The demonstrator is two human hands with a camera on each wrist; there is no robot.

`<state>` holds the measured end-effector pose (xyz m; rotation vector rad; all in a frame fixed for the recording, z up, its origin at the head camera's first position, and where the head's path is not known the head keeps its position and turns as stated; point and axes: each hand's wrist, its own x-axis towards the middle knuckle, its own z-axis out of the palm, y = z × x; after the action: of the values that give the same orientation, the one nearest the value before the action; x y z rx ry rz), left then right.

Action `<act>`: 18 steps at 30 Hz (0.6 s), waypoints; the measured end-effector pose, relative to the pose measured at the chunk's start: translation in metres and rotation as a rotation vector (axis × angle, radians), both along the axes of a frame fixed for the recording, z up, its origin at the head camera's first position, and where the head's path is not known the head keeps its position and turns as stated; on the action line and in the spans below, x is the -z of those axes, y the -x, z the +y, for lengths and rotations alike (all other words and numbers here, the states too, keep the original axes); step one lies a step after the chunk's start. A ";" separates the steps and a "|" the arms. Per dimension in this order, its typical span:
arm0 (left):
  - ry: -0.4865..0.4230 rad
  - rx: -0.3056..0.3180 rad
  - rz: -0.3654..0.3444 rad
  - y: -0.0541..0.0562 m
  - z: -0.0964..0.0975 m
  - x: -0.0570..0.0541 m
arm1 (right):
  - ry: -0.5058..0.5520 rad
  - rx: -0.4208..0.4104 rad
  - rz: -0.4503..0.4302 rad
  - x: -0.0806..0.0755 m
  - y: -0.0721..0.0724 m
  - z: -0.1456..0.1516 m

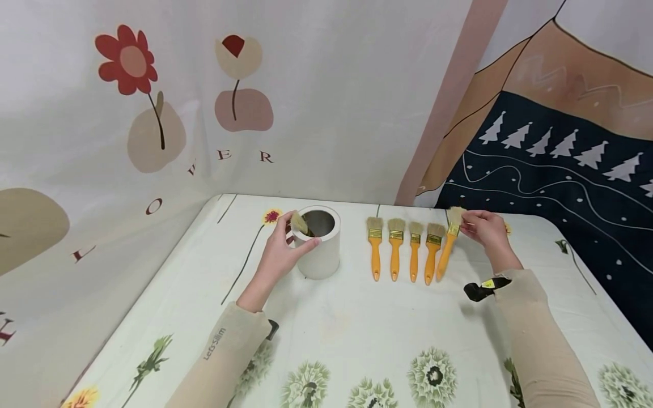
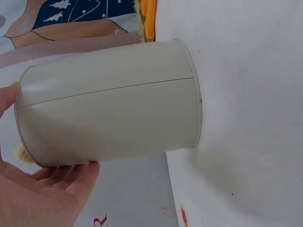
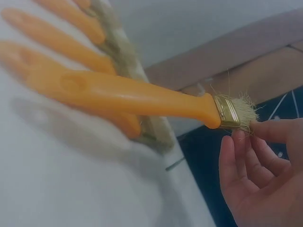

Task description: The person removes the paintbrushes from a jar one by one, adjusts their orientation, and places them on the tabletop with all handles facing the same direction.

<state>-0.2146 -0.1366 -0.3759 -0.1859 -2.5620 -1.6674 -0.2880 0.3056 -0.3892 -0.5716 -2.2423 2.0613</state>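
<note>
My left hand (image 1: 283,249) holds a white cylindrical can (image 1: 318,260) at its rim, thumb on the near side and fingers round the left. The bristles (image 1: 299,222) of a brush stick out of the can's open top; most of that brush is hidden inside. At the right, my right hand (image 1: 487,229) pinches a paintbrush (image 3: 142,97) at the bristle end. It has an orange handle, a gold ferrule and pale bristles. This brush slants in the head view, its handle pointing down toward the near side.
Several similar paintbrushes (image 1: 395,246) lie in a row between the can and my right hand, bristles toward the back. A flower-print cloth (image 1: 357,323) covers the table. Printed curtains (image 1: 331,102) hang right behind its back edge.
</note>
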 end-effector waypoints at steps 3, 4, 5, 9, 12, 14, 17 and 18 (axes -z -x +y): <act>-0.003 0.001 -0.001 0.000 0.000 0.000 | -0.025 -0.002 -0.021 0.007 0.001 0.004; -0.004 0.000 -0.001 0.000 0.000 0.000 | -0.021 0.006 -0.027 0.010 0.001 0.005; -0.004 0.000 -0.003 -0.001 0.000 -0.001 | -0.035 0.004 -0.034 0.012 0.001 0.006; 0.001 -0.003 -0.006 -0.001 0.000 0.000 | -0.088 -0.016 -0.059 0.020 0.002 0.008; 0.002 -0.005 -0.011 -0.001 0.000 0.000 | -0.140 -0.050 -0.082 0.024 0.002 0.009; 0.001 -0.004 -0.010 -0.001 0.000 0.000 | -0.160 -0.065 -0.093 0.026 0.002 0.009; 0.000 -0.002 -0.006 0.000 0.000 0.000 | -0.178 -0.073 -0.112 0.029 0.002 0.010; 0.001 -0.002 -0.002 0.000 0.000 0.000 | -0.177 -0.070 -0.116 0.031 0.002 0.010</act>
<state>-0.2142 -0.1365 -0.3762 -0.1820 -2.5645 -1.6663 -0.2898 0.3159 -0.4201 -0.6226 -2.5118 1.8769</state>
